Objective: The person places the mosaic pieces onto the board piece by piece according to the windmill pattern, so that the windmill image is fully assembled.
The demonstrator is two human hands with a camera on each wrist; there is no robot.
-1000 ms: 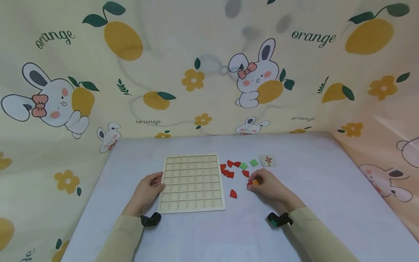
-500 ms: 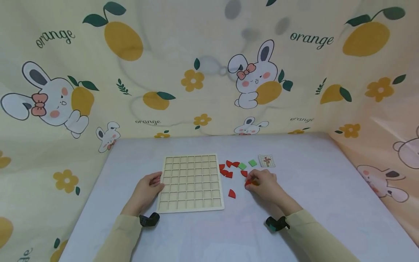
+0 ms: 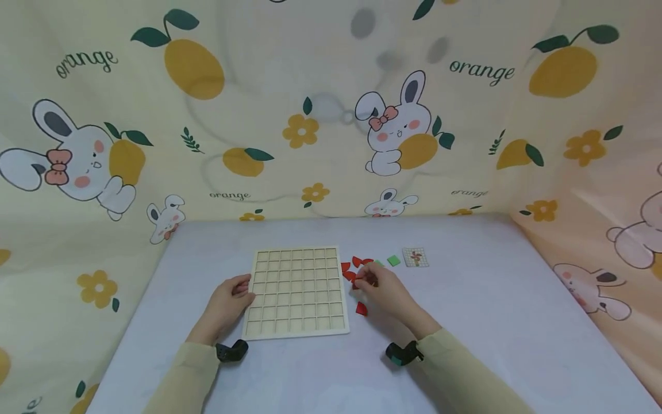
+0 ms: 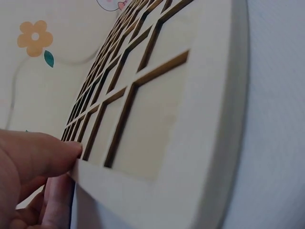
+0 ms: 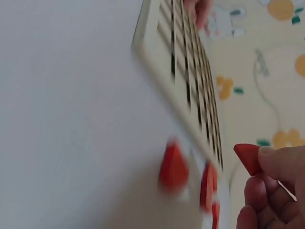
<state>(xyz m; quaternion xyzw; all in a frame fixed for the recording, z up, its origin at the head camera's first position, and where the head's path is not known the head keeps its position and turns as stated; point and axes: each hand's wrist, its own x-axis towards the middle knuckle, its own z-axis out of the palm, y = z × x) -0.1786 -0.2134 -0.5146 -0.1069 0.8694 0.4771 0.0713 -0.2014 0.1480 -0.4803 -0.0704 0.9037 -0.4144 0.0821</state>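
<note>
A square pale wooden grid board (image 3: 296,294) lies on the white table. At its left edge my left hand (image 3: 227,302) grips the frame, thumb (image 4: 57,151) on the rim and fingers against the side. Beyond the right edge, my right hand (image 3: 385,293) pinches a red quarter-circle tile (image 5: 248,157) between thumb and fingers, held above the table. Several red tiles (image 3: 346,267) lie close by the board, partly hidden by this hand in the head view. One more red tile (image 3: 361,309) lies nearer the front.
A green square tile (image 3: 394,261) lies behind the right hand, and a second green tile is mostly covered. To their right is a small pattern card (image 3: 416,257) with a red pinwheel design. A printed cloth (image 3: 320,75) hangs behind the table.
My right hand has moved left with the red tile, from the open table to beside the board's right edge. The left hand keeps its grip; the head view has shifted slightly.
</note>
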